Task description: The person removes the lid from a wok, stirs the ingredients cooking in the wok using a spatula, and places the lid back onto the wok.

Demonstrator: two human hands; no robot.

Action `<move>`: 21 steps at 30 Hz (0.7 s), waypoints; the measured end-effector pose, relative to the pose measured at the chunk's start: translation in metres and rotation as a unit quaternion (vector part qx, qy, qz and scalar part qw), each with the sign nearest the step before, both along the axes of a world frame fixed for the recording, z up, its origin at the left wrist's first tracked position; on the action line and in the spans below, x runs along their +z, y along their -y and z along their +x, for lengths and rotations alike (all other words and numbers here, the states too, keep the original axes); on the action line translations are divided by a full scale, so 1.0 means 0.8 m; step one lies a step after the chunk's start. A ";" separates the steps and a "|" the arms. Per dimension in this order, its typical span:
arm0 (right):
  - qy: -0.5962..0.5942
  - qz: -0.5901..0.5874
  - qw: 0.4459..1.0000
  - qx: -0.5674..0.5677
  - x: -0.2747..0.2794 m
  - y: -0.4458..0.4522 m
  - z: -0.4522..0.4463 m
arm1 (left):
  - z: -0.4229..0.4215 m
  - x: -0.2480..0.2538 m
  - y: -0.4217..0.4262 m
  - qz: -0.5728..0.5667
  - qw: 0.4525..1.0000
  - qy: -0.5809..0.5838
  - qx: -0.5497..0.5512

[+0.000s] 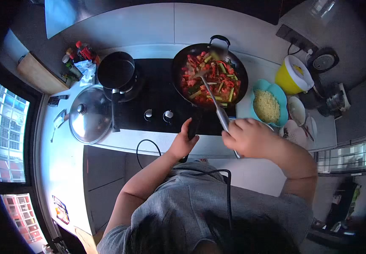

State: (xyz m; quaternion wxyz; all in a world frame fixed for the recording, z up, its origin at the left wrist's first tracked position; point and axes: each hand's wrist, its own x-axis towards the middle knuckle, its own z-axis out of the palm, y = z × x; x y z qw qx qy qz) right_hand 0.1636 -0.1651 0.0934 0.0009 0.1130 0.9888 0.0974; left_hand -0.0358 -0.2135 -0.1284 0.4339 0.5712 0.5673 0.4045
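Note:
My right hand (250, 136) is closed around the metal handle of a spatula (220, 111). The blade of the spatula rests among red chunks and green vegetable sticks (223, 78) in a black wok (176, 80). My left hand (184, 143) grips the wok's dark handle (194, 126), thumb on one side and fingers on the other. The wok sits on the right side of a black stovetop (154, 84). Right of it, a turquoise flower-shaped bowl (257, 86) holds pale yellow crumbly food or noodles (267, 106).
A black saucepan (116, 70) occupies the left burner, its handle pointing toward me. Beside it lie a glass lid (90, 114), a knife (59, 120) and several bottles (85, 51). At right are a yellow-green container (291, 78) and bowls (296, 109). A black cable (228, 190) crosses my shirt.

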 end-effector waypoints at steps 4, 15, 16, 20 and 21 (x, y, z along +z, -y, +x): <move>-0.008 0.035 0.999 0.020 0.028 0.028 0.026 | -0.002 0.022 0.000 -0.073 0.997 0.003 -0.018; -0.072 -0.112 0.985 -0.108 -0.005 -0.001 0.027 | -0.001 0.009 -0.001 -0.054 0.998 0.008 -0.014; -0.074 -0.111 0.985 -0.107 -0.017 -0.014 0.021 | -0.001 0.005 -0.001 -0.028 1.000 0.003 -0.009; -0.120 -0.121 0.979 -0.116 -0.035 -0.039 0.014 | -0.001 0.010 0.000 -0.026 1.000 0.004 -0.010; -0.133 -0.114 0.978 -0.116 -0.032 -0.042 0.014 | 0.000 0.009 0.000 -0.024 1.000 0.005 -0.007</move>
